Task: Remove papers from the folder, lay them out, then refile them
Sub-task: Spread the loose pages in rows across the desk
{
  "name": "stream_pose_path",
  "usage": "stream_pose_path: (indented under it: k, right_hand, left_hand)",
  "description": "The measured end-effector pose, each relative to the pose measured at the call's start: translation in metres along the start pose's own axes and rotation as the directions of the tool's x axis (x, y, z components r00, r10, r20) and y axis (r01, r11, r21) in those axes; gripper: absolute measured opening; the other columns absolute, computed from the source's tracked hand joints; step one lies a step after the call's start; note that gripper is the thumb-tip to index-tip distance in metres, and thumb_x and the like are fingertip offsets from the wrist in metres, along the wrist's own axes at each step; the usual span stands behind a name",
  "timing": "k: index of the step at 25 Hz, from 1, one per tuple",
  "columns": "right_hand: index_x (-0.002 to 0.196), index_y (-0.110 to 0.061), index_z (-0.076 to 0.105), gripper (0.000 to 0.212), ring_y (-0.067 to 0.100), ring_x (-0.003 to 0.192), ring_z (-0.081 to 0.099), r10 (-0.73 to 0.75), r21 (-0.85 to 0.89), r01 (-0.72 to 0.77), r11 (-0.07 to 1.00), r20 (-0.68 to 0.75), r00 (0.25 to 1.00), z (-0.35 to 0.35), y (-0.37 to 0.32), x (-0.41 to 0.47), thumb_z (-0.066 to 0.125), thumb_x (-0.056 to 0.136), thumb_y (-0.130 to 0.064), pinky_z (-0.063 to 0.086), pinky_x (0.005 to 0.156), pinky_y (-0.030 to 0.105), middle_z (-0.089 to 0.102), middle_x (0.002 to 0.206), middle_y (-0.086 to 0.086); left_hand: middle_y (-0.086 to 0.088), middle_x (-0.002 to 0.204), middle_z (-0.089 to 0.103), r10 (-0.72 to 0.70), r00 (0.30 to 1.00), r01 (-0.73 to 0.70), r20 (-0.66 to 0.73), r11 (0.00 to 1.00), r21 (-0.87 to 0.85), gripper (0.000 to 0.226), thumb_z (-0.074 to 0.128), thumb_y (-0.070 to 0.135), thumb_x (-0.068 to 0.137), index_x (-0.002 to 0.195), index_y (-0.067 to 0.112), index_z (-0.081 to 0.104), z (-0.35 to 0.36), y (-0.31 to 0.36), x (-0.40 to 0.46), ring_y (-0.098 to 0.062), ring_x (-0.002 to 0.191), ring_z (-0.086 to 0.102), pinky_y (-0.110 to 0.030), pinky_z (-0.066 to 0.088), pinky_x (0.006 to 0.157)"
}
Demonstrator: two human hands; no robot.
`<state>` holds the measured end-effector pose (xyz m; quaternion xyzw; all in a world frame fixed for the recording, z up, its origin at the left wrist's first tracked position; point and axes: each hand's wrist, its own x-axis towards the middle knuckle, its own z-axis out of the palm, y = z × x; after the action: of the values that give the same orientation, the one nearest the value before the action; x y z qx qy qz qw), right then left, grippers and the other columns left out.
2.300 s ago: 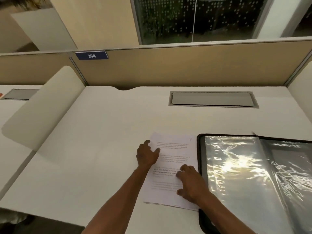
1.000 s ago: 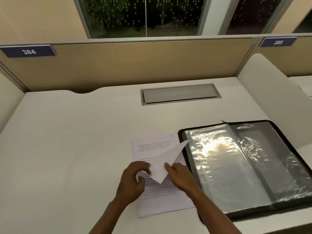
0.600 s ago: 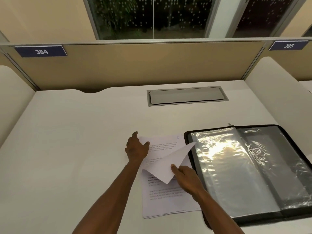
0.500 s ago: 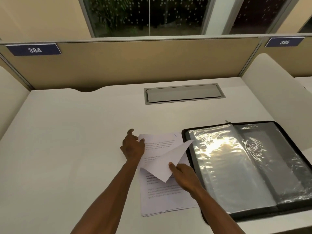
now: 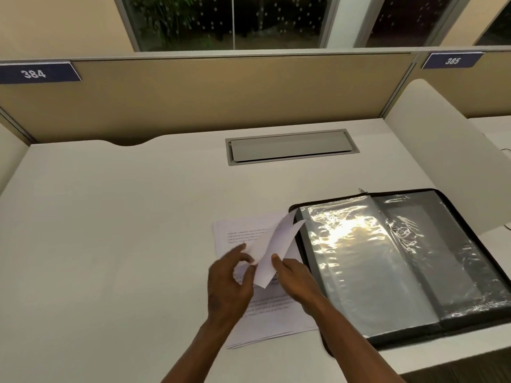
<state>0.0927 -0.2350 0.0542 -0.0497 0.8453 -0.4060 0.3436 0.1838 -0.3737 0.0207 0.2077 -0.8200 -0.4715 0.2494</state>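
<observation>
**Hands lifting the top sheet from a paper stack beside an open folder**

Forearms enter from 6 o'clock and meet over the paper stack (image 5: 265,313), which lies flat on the white desk (image 5: 110,244) with printed text facing up. The left hand (image 5: 229,283) has thumb and fingers curled, pinching the left edge of the lifted sheet (image 5: 272,252). The right hand (image 5: 296,277) pinches the same sheet at its near right edge, thumb on top. The sheet curls upward, blank side showing, its far corner pointing toward 1 o'clock and reaching over the folder's near left corner.

At 3 o'clock of the stack, just beside it, lies the open folder (image 5: 453,205), black-edged, its clear plastic sleeves (image 5: 359,258) spread flat and glaring under the light. Whether any sleeve holds a page cannot be told.

Farther, at 12 o'clock, a grey cable hatch (image 5: 290,146) is set into the desk. Behind it stands a tan partition (image 5: 221,98) bearing number plates 384 (image 5: 34,74) at 10 o'clock and 385 (image 5: 452,60) at 2 o'clock. Dark windows (image 5: 232,20) lie beyond.
</observation>
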Motion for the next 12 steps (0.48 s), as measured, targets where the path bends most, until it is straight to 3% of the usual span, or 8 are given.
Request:
stream_pose_path:
  k: [3, 6, 9, 12]
  right_hand:
    - [0.097, -0.030, 0.063, 0.047, 0.005, 0.086, 0.062, 0.062, 0.117, -0.063, 0.991, 0.014, 0.998, -0.002, -0.008, -0.004, 0.027, 0.103, -0.059, 0.044, 0.066, 0.018, 0.066, 0.093, -0.010]
    - [0.097, -0.030, 0.066, 0.056, 0.011, 0.089, 0.067, 0.103, 0.204, -0.104, 0.973, 0.016, 0.995, -0.001, -0.011, -0.003, 0.026, 0.097, -0.069, 0.051, 0.071, 0.023, 0.072, 0.094, -0.006]
    - [0.099, -0.026, 0.063, 0.036, 0.011, 0.090, 0.066, 0.062, 0.214, -0.056, 0.975, -0.022, 0.998, 0.003, -0.005, 0.000, 0.038, 0.104, -0.052, 0.055, 0.080, 0.027, 0.072, 0.103, -0.001]
    - [0.106, -0.022, 0.062, 0.031, 0.008, 0.089, 0.064, 0.022, 0.147, -0.007, 0.989, -0.101, 0.995, 0.009, 0.002, 0.002, 0.040, 0.106, -0.044, 0.053, 0.075, 0.020, 0.069, 0.105, 0.000]
  left_hand:
    - [0.016, 0.111, 0.067, -0.017, 0.994, 0.020, 0.108, 1.000, -0.020, 0.038, 0.069, 0.023, 0.082, 0.116, 0.036, 0.061, 0.006, -0.005, -0.027, -0.011, 0.108, 0.063, -0.050, 0.052, 0.093]
    - [0.016, 0.127, 0.063, 0.091, 0.984, -0.101, 0.154, 0.993, 0.057, 0.032, 0.071, 0.021, 0.082, 0.107, 0.036, 0.060, 0.007, -0.011, -0.031, -0.009, 0.126, 0.054, -0.054, 0.046, 0.101]
    - [0.021, 0.135, 0.056, 0.200, 0.959, -0.216, 0.201, 0.974, 0.063, 0.026, 0.074, 0.029, 0.080, 0.105, 0.029, 0.066, 0.001, -0.013, -0.027, -0.004, 0.134, 0.045, -0.045, 0.043, 0.106]
    - [0.019, 0.149, 0.044, 0.174, 0.928, -0.218, 0.328, 0.971, 0.101, 0.064, 0.075, 0.054, 0.076, 0.133, 0.032, 0.055, -0.010, -0.025, -0.009, -0.003, 0.141, 0.036, -0.031, 0.032, 0.115]
